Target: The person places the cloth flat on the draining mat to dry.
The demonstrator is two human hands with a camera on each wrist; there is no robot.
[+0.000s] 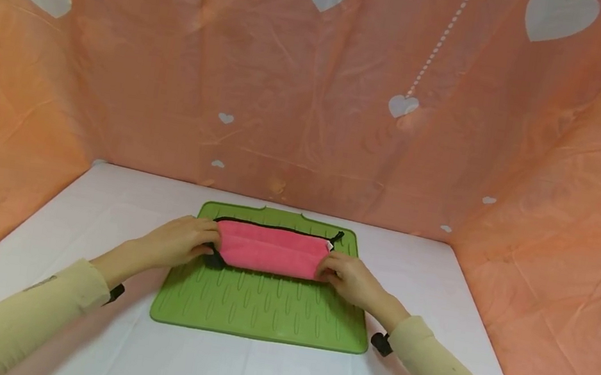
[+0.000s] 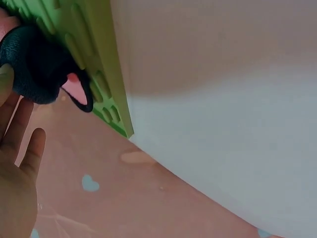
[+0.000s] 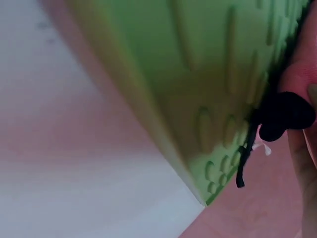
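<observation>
A pink fabric piece [image 1: 270,250] with black edging lies folded into a long strip across the back half of a green ribbed mat [image 1: 259,311]. My left hand [image 1: 181,241] pinches its left end, where dark fabric shows. My right hand [image 1: 351,278] pinches the right end, near a small white tag and a short black cord [image 3: 242,163]. In the left wrist view, the dark rolled end [image 2: 29,62] sits between thumb and fingers of the left hand [image 2: 17,183], a pink-lined loop sticking out. Most of the right hand [image 3: 304,163] is cut off in its wrist view.
The mat lies on a white-covered table [image 1: 192,366]. Orange sheets with white hearts [image 1: 315,86] hang behind the table and on both sides. Black wrist-worn parts [image 1: 382,343] show beside both sleeves.
</observation>
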